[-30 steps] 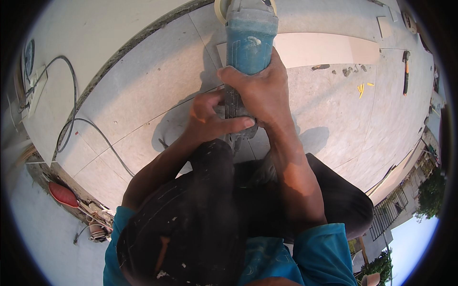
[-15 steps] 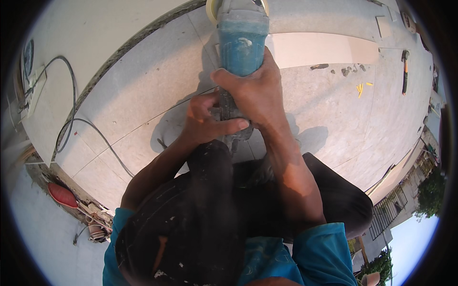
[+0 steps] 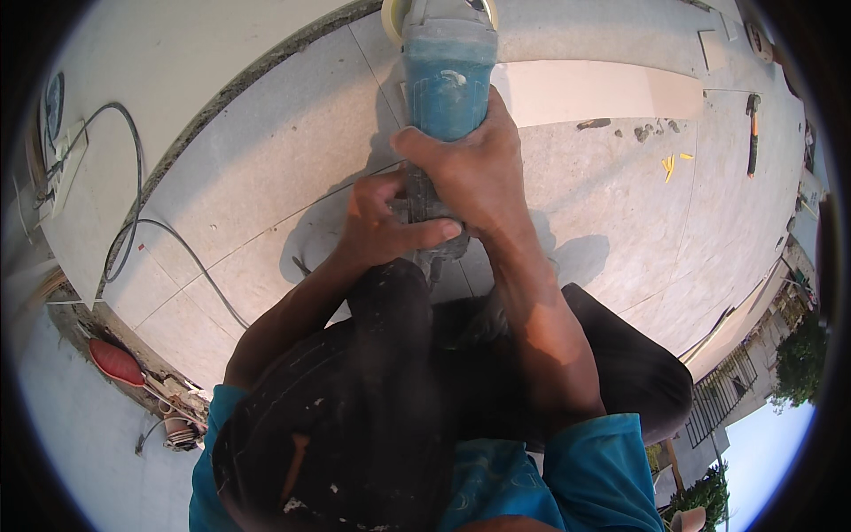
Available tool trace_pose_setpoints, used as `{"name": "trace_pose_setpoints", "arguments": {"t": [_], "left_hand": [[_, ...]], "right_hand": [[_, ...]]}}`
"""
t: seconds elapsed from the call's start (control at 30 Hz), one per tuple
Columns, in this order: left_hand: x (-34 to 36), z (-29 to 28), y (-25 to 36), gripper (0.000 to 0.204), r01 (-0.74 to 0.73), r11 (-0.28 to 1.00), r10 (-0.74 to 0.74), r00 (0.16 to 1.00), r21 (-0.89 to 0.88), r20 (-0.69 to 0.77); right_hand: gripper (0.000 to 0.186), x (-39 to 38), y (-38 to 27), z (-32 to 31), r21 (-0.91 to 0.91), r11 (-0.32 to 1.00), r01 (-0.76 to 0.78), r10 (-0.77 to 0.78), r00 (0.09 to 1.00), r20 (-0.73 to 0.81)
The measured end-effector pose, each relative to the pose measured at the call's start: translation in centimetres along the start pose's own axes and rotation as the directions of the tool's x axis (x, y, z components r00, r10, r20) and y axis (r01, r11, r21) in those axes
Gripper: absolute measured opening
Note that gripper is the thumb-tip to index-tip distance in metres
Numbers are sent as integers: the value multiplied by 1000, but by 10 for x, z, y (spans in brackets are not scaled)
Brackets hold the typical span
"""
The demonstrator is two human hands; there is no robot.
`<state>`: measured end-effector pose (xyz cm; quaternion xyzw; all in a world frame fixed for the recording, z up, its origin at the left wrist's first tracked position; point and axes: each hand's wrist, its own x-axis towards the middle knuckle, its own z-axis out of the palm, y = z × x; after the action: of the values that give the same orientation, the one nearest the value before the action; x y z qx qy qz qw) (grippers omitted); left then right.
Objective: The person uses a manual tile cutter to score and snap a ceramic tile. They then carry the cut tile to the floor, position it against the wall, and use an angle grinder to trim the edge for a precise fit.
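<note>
Both of my hands grip a dusty teal-and-grey angle grinder (image 3: 449, 75) that points away from me at the top of the view. My right hand (image 3: 474, 173) is wrapped round the body, its thumb lying across the top. Closer to me, my left hand (image 3: 381, 217) closes on the dark rear handle from the left, thumb stretched over it. A pale disc rim and guard (image 3: 393, 18) show at the top edge; the rest of the disc is cut off. Beneath the grinder, its shadow falls on the light tiles.
Large pale floor tiles (image 3: 266, 177) spread around me. A cream tile strip (image 3: 594, 91) lies beyond my right hand, near dark rubble bits and yellow tile spacers (image 3: 668, 168). Farther right is a hammer (image 3: 753, 135). A black cable (image 3: 137, 177) loops at left, near a red shovel-like blade (image 3: 116, 363).
Almost nothing differs. The grinder and both hands have shifted very slightly left, with the grip unchanged.
</note>
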<state>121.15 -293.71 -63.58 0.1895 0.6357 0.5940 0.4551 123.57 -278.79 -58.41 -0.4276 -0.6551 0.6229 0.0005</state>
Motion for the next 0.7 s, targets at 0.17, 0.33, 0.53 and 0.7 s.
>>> {"name": "trace_pose_setpoints", "arguments": {"t": [0.17,0.33,0.53,0.7], "left_hand": [[0,0,5,46,1,1000,-1,1000,4,0],[3,1,6,47,57,998,-57,998,-13,23],[-3,-2,-7,46,10,1000,-10,1000,-2,-5],[1,0,6,45,25,1000,-25,1000,7,-3]], "right_hand": [[55,0,2,0,5,1000,8,-8,1000,-6],[56,0,-1,-5,-11,1000,-12,11,1000,-8],[57,-1,0,2,-28,1000,7,-7,1000,-7],[56,1,2,0,-23,1000,8,-8,1000,-15]]}}
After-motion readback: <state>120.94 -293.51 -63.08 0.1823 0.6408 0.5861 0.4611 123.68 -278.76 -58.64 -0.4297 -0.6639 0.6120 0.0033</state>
